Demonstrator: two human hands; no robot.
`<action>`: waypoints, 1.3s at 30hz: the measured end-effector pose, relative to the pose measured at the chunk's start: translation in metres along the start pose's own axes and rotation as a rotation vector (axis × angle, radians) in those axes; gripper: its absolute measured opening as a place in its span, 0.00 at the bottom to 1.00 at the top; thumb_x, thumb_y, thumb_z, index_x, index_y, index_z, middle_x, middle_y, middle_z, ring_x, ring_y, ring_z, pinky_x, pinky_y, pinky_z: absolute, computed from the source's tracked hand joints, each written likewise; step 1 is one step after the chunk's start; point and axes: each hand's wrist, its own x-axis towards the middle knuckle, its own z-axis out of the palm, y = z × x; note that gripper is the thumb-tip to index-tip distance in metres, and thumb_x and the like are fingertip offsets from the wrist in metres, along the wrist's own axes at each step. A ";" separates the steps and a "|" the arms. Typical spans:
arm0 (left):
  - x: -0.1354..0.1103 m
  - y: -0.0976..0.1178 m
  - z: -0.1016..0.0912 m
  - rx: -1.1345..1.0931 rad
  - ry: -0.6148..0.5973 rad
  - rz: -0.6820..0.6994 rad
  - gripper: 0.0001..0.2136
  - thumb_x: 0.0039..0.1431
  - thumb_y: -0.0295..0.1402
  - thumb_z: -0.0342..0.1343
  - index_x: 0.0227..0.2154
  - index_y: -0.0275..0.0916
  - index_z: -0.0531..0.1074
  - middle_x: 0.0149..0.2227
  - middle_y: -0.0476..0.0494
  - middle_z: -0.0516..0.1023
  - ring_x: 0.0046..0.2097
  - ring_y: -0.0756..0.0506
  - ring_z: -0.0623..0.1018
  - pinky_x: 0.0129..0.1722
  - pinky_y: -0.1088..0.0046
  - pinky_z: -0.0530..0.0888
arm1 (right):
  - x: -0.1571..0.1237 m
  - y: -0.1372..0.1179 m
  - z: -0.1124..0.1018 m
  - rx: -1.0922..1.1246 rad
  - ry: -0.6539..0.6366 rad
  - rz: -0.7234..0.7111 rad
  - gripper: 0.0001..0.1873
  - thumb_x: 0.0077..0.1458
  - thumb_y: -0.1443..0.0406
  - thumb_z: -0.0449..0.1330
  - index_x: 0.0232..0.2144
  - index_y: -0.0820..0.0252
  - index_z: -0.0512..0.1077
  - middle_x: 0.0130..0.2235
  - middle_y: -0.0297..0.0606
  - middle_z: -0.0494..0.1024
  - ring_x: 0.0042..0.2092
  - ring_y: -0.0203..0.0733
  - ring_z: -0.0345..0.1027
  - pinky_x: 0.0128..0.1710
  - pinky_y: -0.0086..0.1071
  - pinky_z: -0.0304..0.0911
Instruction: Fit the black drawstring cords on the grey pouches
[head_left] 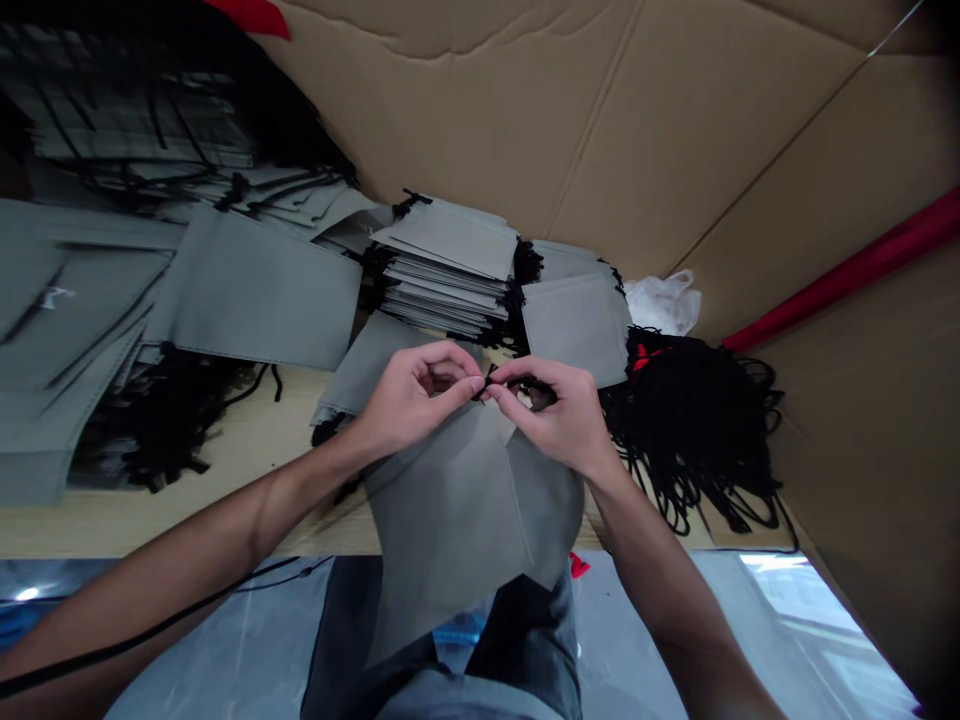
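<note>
Hanging over the table edge (187,520) toward the lap, a grey cloth bag (457,510) is held up at its top by both hands. A black cord (486,382) at the bag's mouth is pinched between thumb and finger of the left hand (412,395) and the right hand (559,405), fingertips nearly touching. Behind them a stack of grey bags (450,275) is seen, and a heap of black cords (697,430) lies to the right.
</note>
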 end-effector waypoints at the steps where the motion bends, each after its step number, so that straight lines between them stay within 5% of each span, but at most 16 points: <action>1: -0.001 0.000 0.000 0.030 -0.002 0.021 0.11 0.61 0.38 0.72 0.38 0.36 0.81 0.35 0.42 0.87 0.37 0.47 0.85 0.38 0.75 0.80 | 0.000 0.000 0.000 -0.008 -0.004 -0.006 0.05 0.64 0.63 0.67 0.41 0.54 0.83 0.38 0.37 0.87 0.33 0.40 0.76 0.33 0.34 0.69; 14: -0.005 0.007 -0.002 0.450 -0.004 0.300 0.04 0.60 0.31 0.66 0.37 0.37 0.84 0.34 0.45 0.88 0.35 0.47 0.85 0.39 0.75 0.81 | -0.001 0.003 -0.001 0.074 -0.071 0.080 0.06 0.58 0.67 0.67 0.40 0.56 0.82 0.35 0.35 0.83 0.33 0.38 0.73 0.31 0.32 0.66; 24: -0.007 -0.003 -0.003 0.763 0.046 0.570 0.04 0.60 0.29 0.64 0.35 0.41 0.84 0.31 0.51 0.87 0.32 0.49 0.85 0.36 0.77 0.79 | -0.002 0.000 0.006 -0.079 -0.042 -0.045 0.06 0.57 0.68 0.65 0.38 0.54 0.79 0.38 0.35 0.85 0.35 0.41 0.77 0.38 0.34 0.71; 30: -0.009 -0.008 -0.001 0.749 0.120 0.643 0.04 0.62 0.27 0.65 0.37 0.41 0.84 0.34 0.49 0.89 0.33 0.49 0.86 0.38 0.77 0.80 | -0.002 -0.003 0.007 -0.087 -0.016 -0.076 0.06 0.59 0.68 0.64 0.39 0.55 0.79 0.38 0.36 0.85 0.36 0.41 0.77 0.38 0.35 0.72; 39: -0.008 -0.012 -0.005 0.814 0.061 0.628 0.06 0.64 0.28 0.61 0.38 0.42 0.84 0.35 0.48 0.89 0.35 0.50 0.86 0.39 0.78 0.81 | -0.002 -0.001 0.007 -0.069 -0.030 -0.037 0.06 0.59 0.68 0.64 0.39 0.55 0.79 0.37 0.36 0.84 0.35 0.41 0.76 0.38 0.33 0.71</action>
